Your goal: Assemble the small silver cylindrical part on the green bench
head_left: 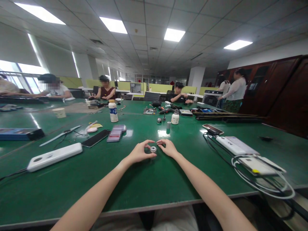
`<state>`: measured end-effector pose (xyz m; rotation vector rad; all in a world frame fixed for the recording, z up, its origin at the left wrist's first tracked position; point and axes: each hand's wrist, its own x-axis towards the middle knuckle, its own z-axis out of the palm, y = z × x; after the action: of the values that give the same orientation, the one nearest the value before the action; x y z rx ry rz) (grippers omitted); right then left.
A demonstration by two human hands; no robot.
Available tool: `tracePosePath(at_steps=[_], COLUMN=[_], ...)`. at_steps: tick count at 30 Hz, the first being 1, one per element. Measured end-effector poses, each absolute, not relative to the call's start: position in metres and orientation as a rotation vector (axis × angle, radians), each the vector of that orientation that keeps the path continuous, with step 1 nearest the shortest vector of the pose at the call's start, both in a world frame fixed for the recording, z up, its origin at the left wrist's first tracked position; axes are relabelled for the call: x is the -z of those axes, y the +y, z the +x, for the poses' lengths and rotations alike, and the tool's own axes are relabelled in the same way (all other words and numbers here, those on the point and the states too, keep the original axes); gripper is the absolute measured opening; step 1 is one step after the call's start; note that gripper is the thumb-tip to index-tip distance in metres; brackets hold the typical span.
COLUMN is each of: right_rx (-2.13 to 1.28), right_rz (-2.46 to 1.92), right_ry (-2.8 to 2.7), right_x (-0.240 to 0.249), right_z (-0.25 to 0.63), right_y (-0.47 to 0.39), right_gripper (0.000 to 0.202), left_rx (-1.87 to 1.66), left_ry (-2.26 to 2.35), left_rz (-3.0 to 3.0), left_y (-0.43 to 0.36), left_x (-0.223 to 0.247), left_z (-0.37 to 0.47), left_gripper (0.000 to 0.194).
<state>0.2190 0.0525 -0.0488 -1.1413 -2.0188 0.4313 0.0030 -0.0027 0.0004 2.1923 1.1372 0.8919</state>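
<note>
A small round silver metal cylinder (153, 149) stands on the green table in front of me, its top face showing dark marks or openings. My left hand (141, 152) curls around its left side, with the thumb across the near side and a finger reaching past the far side. Just to the right, my right hand (168, 148) has thumb and fingers pinched together close to the cylinder. Something tiny and dark may be at those fingertips, too small to name. Farther back, a similar upright metal cylinder (168, 125) stands beside a white patterned bottle (175, 118).
To the left lie a white power strip (56, 156), a black phone (95, 138) and a drink bottle (113, 111). White devices (231, 146) with coiled cables (264, 189) cover the right side. A circuit board (149, 111) and tools lie farther back. Several people sit or stand beyond.
</note>
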Motion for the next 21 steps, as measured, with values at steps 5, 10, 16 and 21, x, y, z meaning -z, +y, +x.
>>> tracePosePath(at_steps=[5, 10, 16, 21], right_rx=[-0.166, -0.316, -0.627, -0.552], right_rz=[-1.286, -1.057, -0.784, -0.824], right_ry=[-2.063, -1.854, -1.739, -1.888], right_x=[0.041, 0.036, 0.012, 0.003], right_z=[0.214, 0.209, 0.188, 0.188], right_y=[0.060, 0.049, 0.018, 0.011], right_gripper=[0.023, 0.018, 0.017, 0.012], left_rx=[-0.946, -0.935, -0.947, -0.935], left_ry=[1.122, 1.063, 1.041, 1.054], left_rz=[2.105, 2.088, 2.109, 2.116], left_y=[0.002, 0.002, 0.002, 0.004], left_x=[0.012, 0.016, 0.016, 0.018], left_z=[0.006, 0.007, 0.006, 0.006], left_gripper=[0.063, 0.051, 0.050, 0.054])
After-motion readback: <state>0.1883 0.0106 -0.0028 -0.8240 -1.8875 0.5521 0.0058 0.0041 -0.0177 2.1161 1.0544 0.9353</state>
